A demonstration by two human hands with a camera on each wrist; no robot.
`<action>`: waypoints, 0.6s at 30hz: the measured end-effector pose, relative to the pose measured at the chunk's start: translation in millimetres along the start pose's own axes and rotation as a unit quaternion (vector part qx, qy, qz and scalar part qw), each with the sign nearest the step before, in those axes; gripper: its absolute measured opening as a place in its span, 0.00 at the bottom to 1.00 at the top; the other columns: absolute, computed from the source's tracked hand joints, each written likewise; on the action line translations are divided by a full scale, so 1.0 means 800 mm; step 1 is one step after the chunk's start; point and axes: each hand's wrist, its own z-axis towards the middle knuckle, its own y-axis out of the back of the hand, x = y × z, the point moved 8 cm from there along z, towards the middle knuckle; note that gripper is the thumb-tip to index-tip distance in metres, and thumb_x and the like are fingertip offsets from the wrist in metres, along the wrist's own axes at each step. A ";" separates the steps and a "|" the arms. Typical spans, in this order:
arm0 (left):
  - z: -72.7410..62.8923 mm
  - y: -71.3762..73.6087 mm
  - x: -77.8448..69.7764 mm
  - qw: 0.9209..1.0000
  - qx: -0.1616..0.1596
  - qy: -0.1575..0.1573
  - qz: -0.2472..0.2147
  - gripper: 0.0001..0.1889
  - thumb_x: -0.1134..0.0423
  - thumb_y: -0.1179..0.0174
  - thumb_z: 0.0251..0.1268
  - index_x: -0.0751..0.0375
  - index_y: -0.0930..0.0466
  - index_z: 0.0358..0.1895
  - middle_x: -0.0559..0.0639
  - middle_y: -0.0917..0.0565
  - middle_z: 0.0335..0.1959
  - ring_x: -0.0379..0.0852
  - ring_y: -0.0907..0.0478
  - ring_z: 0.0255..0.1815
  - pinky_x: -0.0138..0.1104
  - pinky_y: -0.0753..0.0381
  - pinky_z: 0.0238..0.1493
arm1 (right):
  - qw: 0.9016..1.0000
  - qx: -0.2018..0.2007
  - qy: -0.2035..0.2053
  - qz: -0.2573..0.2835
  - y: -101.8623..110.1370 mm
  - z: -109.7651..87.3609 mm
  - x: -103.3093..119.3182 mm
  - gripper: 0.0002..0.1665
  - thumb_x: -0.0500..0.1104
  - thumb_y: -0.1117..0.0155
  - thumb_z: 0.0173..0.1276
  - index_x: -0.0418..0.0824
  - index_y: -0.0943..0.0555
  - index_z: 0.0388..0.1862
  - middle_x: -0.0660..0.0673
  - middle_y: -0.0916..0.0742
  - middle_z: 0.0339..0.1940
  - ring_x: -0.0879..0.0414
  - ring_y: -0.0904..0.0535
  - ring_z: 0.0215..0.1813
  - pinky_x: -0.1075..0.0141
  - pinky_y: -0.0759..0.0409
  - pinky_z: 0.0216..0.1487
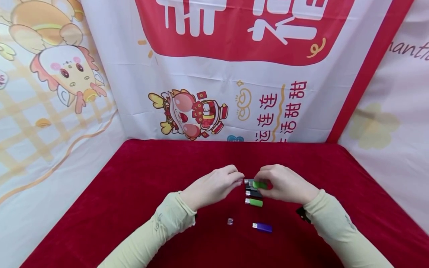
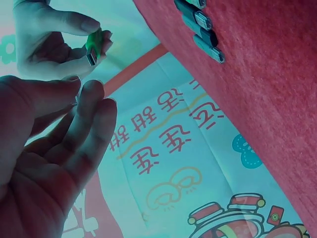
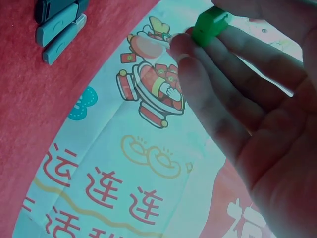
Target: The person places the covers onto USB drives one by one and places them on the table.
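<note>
My right hand (image 1: 285,184) pinches a green USB stick (image 1: 259,185) between thumb and fingers. Its bare metal plug shows in the left wrist view, pointing toward my left hand (image 1: 212,188). That hand pinches a small clear cap (image 1: 240,181), mostly hidden by the fingertips. A short gap separates the two hands. Beneath the right hand, a row of capped sticks lies on the red cloth, among them a black USB stick (image 1: 253,193) and another green USB stick (image 1: 256,203); the hand partly covers the row.
Nearer the body, a purple USB stick (image 1: 264,227) lies uncapped, its plug facing left. A loose clear cap (image 1: 230,221) is to its left. Red cloth (image 1: 161,163) covers the table, and printed fabric walls (image 1: 207,74) stand behind it and at both sides.
</note>
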 end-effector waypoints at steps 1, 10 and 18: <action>0.000 0.001 0.000 1.000 -0.001 0.000 -0.002 0.10 0.66 0.37 0.68 0.64 0.18 0.50 0.50 0.21 0.41 0.39 0.22 0.39 0.22 0.25 0.45 | 1.000 -0.005 0.003 -0.001 0.001 0.000 0.001 0.11 0.41 0.21 0.53 0.44 0.14 0.36 0.56 0.19 0.29 0.66 0.27 0.28 0.70 0.23 0.31; 0.000 0.001 -0.003 1.000 -0.006 -0.004 -0.006 0.10 0.66 0.38 0.68 0.64 0.18 0.49 0.50 0.21 0.40 0.39 0.22 0.39 0.22 0.25 0.45 | 0.999 -0.025 0.020 0.004 0.001 0.003 0.010 0.14 0.42 0.21 0.53 0.43 0.13 0.39 0.55 0.18 0.31 0.67 0.26 0.29 0.70 0.22 0.32; 0.000 -0.004 -0.005 1.000 -0.002 -0.009 -0.002 0.09 0.66 0.37 0.68 0.63 0.18 0.48 0.49 0.21 0.39 0.38 0.23 0.37 0.21 0.25 0.42 | 0.999 -0.034 0.026 0.011 0.001 0.004 0.014 0.14 0.42 0.21 0.54 0.43 0.13 0.40 0.55 0.17 0.32 0.67 0.26 0.30 0.70 0.22 0.33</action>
